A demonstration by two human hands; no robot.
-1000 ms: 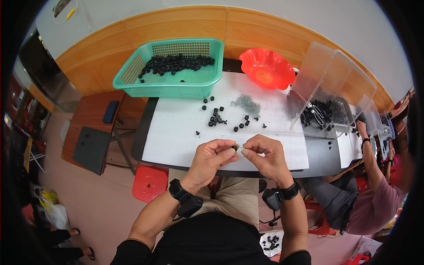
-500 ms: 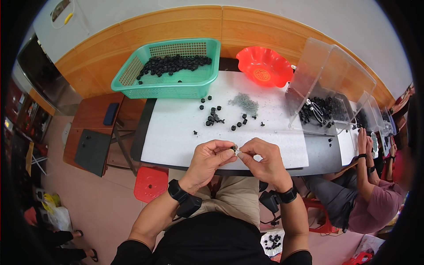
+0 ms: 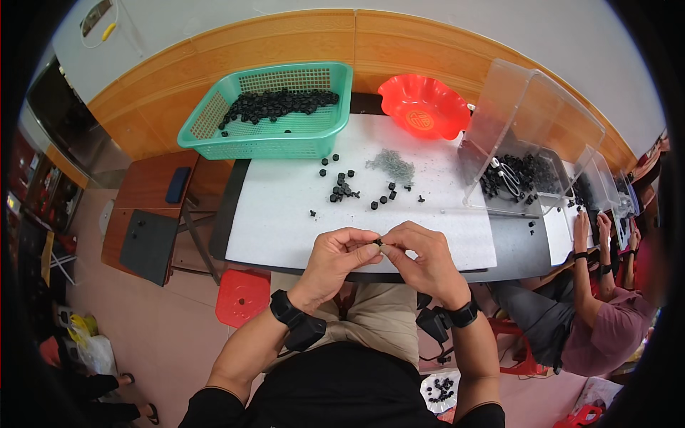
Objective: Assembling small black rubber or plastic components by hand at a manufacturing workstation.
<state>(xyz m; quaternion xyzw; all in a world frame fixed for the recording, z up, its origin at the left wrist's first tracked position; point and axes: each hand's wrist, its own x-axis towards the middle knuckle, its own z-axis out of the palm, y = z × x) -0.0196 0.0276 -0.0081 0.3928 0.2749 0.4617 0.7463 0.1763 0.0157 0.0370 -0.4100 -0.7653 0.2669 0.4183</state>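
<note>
Above the near edge of the white-covered table [image 3: 285, 235], my left hand [image 3: 341, 255] pinches a small black part [image 3: 377, 242] between thumb and forefinger. My right hand [image 3: 421, 258] meets it from the other side, its thumb and fingertips closed against the same part. Most of the part is covered by my fingers. Beyond my hands lie loose black knob-like pieces [image 3: 342, 189], and several more sit to their right. Behind these is a heap of thin grey metal pieces [image 3: 392, 165], too fine to make out singly.
A green plastic basket [image 3: 267, 148] of black pieces stands at the back left, with a red scalloped bowl [image 3: 424, 107] beside it. Clear plastic bins [image 3: 499, 135] hold black parts on the right. Another person [image 3: 599, 321] works there. A red stool [image 3: 243, 298] stands left below the table.
My right fingertips have closed in against the left ones, and the black part is more covered. At the right, the other person's hands have moved apart.
</note>
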